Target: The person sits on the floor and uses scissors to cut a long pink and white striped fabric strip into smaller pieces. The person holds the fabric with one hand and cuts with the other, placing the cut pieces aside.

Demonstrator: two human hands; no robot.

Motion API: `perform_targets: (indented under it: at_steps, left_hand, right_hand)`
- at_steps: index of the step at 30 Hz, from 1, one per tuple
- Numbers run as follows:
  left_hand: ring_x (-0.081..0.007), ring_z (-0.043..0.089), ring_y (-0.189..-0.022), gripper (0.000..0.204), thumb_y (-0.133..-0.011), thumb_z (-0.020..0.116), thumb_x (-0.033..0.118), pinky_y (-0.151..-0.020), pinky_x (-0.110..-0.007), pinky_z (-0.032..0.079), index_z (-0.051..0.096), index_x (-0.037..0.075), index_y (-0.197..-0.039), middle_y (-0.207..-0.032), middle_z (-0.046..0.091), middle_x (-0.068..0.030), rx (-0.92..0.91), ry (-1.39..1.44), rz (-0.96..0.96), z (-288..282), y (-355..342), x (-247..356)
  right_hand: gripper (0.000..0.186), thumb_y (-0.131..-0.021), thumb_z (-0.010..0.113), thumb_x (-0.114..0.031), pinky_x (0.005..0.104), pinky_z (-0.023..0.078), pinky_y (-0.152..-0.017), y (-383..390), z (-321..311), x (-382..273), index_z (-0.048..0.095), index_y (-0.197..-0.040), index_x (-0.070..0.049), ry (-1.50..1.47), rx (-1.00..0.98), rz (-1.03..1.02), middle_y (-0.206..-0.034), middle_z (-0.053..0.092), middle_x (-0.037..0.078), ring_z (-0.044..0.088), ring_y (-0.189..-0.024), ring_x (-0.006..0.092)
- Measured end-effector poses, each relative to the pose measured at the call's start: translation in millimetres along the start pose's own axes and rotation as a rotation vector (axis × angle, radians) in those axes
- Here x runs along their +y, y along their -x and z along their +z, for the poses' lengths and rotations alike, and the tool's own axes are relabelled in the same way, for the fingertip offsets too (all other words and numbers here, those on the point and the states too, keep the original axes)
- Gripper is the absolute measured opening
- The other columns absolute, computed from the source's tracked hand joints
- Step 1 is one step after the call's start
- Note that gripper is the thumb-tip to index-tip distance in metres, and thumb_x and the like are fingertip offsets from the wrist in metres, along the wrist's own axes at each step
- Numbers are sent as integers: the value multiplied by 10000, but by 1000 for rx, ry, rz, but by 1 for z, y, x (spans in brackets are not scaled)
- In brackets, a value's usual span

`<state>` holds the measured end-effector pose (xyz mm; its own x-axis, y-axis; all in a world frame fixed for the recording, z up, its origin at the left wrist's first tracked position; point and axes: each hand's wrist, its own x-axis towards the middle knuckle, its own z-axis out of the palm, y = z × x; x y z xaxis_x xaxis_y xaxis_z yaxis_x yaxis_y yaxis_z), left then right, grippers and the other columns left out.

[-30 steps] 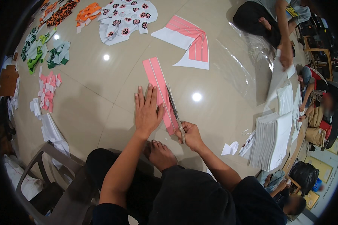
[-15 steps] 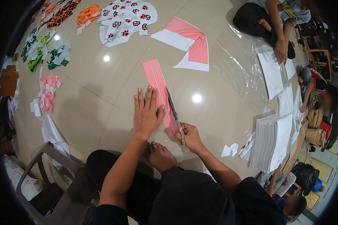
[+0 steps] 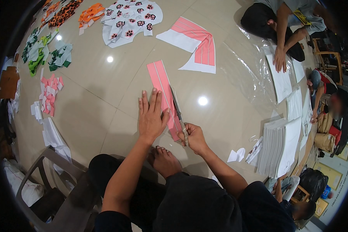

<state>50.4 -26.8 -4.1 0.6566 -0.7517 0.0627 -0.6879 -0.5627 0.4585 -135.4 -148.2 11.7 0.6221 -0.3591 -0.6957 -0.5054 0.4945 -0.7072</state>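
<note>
- Pressing flat: left hand [image 3: 152,118] lies palm down, its outer fingers on the glossy beige tiled floor [image 3: 116,81], index fingertip and thumb on a long pink fabric strip with thin white lines [image 3: 166,99].
- Strip position: on the floor, slanting from upper left to lower right between the two hands; its far end runs past the left fingertips, near end reaches the right hand.
- Right hand [image 3: 193,137]: fingers curled round the pale, wrapped-looking handles of metal scissors [image 3: 179,113]. Grip closed on the handles.
- Scissors: blades point away from the body, along the strip's right edge, touching or just over it – can't tell which.
- Left grip: none, fingers straight and slightly spread, thumb out to the side.
- Arms: both forearms come up from the lower edge and angle inward; right wrist low, just beside the strip's near end. Bare foot [image 3: 167,160] planted below, between the forearms.
- Around: pink-and-white striped fabric panel [image 3: 205,42] beyond the strip, apart from it; heap of pink scraps [image 3: 50,92] well to the left; stack of folded white material [image 3: 278,150] to the right.
- Hard to see: right fingertips partly hidden behind the handles; blade gap too fine to read – can't say if blades are parted. Left palm covers part of the strip's left edge. Dark clothing [image 3: 199,205] fills the lower middle, cut off by the frame.
</note>
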Motion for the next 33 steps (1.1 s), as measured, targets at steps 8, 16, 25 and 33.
perform_targets:
  at_steps: [8, 16, 25, 33]
  left_hand:
    - [-534, 242, -1664, 745, -1097, 623, 402, -1356, -657, 194, 422, 17, -1702, -1798, 368, -184, -1, 3, -3, -2, 0, 0]
    - [-527, 226, -1671, 747, -1105, 605, 412, -1365, -646, 181, 405, 33, -1717, -1815, 344, -161, -15, -3, -5, 0, 0, 0]
    - [-523, 217, -1675, 756, -1109, 589, 431, -1368, -644, 169, 395, 33, -1723, -1817, 337, -168, -29, -12, -9, 0, -1, -1]
    - [-515, 240, -1673, 754, -1103, 591, 428, -1368, -634, 201, 398, 60, -1733, -1820, 345, -138, -14, -31, -14, 3, -1, -1]
  right_hand:
    - [246, -975, 835, -82, 268, 476, -512, 2, -1, -1, 614, -867, -66, -19, -12, 12, -716, 628, 0, 602, -572, 79]
    - [266, -967, 841, -81, 280, 475, -516, -2, 3, -11, 600, -856, -62, 44, 16, -8, -715, 633, 9, 591, -571, 86]
    - [240, -968, 845, -92, 262, 492, -503, -11, 4, -10, 619, -896, -53, 18, 18, -19, -704, 648, 14, 595, -539, 79]
    - [232, -979, 835, -72, 262, 494, -496, -11, 0, -6, 620, -895, -57, -8, -8, -16, -713, 648, 15, 600, -544, 79]
